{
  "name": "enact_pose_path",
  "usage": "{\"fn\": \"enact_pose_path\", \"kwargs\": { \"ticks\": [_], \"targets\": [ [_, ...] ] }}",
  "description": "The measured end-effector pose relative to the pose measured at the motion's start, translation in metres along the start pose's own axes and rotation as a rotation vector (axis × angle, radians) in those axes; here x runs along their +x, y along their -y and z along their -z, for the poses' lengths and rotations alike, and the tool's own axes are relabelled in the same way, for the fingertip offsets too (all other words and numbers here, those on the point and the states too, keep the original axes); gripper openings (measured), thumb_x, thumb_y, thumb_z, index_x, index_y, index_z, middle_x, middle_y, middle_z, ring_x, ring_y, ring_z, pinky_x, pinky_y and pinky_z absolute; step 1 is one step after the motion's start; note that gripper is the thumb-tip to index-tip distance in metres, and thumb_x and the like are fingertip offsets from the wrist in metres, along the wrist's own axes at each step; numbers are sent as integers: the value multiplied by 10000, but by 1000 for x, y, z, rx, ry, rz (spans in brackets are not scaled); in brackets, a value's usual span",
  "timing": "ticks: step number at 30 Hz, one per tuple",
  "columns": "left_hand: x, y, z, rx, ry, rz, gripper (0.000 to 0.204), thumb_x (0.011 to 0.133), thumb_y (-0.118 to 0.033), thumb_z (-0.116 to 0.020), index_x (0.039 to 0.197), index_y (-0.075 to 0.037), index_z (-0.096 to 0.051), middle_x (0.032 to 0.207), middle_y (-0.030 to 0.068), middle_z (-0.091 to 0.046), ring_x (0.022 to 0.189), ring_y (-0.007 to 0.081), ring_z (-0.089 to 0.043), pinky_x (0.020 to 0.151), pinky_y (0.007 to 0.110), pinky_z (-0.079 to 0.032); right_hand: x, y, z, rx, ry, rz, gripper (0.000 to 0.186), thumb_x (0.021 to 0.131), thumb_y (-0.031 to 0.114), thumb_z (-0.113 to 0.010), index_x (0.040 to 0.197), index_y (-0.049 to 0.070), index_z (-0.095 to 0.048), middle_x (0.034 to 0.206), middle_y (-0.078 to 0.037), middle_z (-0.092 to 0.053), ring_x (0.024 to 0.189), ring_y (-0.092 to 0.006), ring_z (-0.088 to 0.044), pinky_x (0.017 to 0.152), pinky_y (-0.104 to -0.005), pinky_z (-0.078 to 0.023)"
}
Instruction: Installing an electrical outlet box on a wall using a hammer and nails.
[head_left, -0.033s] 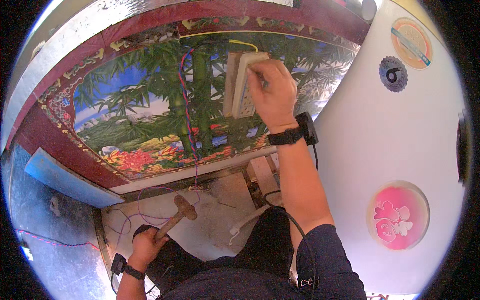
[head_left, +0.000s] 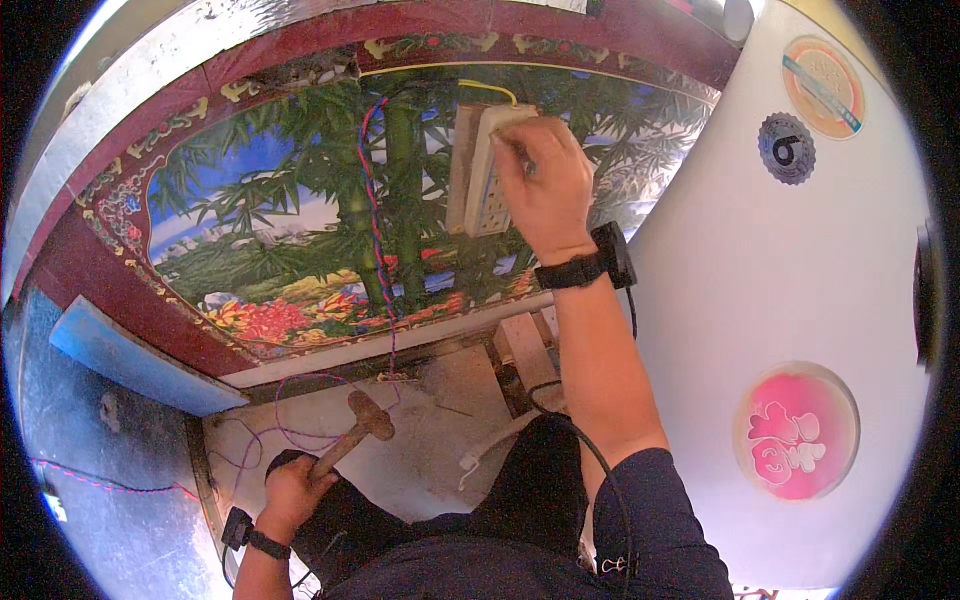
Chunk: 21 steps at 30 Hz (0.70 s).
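Observation:
My left hand (head_left: 296,492) is closed around the handle of a hammer (head_left: 371,416), low over my left knee, with its head pointing up and to the right. Higher up, my right hand (head_left: 548,185) is raised to a white socket panel (head_left: 487,195) on a brownish backing at the picture-covered wall. The thumb and bent fingers come together at the panel's upper part. Whatever sits between those fingertips is too small or hidden to make out. A yellow wire (head_left: 490,87) runs into the top of the panel.
A twisted red-and-blue wire (head_left: 373,200) hangs down the bamboo picture (head_left: 270,210) and loops on the floor. A tall white appliance (head_left: 780,270) with round stickers stands close on the right. At left, a blue board (head_left: 145,358) leans low. A white cable end (head_left: 468,466) lies between my legs.

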<state>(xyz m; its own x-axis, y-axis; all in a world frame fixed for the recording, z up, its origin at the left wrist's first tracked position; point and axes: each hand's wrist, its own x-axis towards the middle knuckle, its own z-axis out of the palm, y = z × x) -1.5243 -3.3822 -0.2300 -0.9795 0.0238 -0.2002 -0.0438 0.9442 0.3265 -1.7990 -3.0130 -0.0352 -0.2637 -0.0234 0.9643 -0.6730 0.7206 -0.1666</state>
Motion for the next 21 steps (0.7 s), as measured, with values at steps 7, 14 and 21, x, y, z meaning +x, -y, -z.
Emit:
{"fn": "enact_pose_path", "kwargs": {
  "ticks": [7,14,21],
  "targets": [
    [-2,0,1,19,2,3,384,771,-408,-743,806,-50,-607,733,177,-634,733,401,-626,650,486,-492,-2,-1,0,94,14,-86,112,760,119,-715,854,71,-679,876,-124,-645,818,-339,-632,723,-408,-523],
    [-2,-3,1,18,-5,-3,389,777,-411,-736,819,-46,-609,748,186,-634,743,403,-625,657,486,-490,-7,-3,-1,157,-30,-90,111,755,83,-711,863,63,-690,881,-126,-653,822,-320,-637,731,-395,-521],
    [1,-5,3,-11,-28,-43,397,778,-397,-745,818,-29,-603,735,194,-626,727,408,-618,640,474,-487,-10,-7,-13,174,-108,-165,109,751,87,-716,850,58,-679,871,-135,-636,824,-326,-622,717,-402,-513]
  ]
}}
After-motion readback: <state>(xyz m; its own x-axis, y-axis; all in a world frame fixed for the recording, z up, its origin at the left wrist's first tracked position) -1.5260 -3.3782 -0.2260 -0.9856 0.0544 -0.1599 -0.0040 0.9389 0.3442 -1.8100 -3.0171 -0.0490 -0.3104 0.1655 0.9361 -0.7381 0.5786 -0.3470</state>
